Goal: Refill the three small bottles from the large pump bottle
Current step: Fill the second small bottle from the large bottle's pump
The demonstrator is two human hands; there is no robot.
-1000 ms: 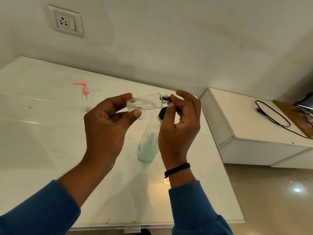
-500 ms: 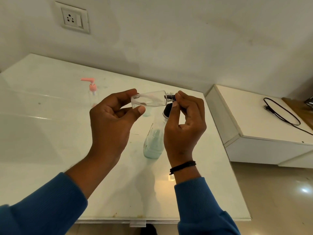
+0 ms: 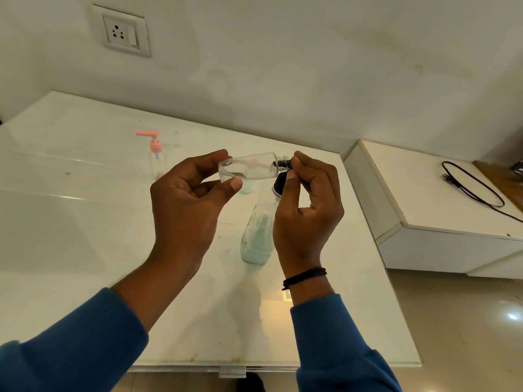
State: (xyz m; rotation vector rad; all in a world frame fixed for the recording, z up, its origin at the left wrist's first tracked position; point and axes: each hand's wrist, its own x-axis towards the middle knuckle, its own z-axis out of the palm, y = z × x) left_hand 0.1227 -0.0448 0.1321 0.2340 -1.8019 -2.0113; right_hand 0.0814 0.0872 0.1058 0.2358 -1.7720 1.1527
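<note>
Left hand [image 3: 186, 205] grips small bottle [image 3: 249, 171] held sideways above worktop [image 3: 85, 222] — long axis left-right, neck toward right hand [image 3: 307, 210], which pinches the cap [image 3: 283, 163] — big bottle [image 3: 259, 236] stands just below.

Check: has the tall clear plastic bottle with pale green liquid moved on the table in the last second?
No. The tall bottle keeps its offset from the clear pink-pump bottle and the white table's right edge; only the camera shifted.
</note>
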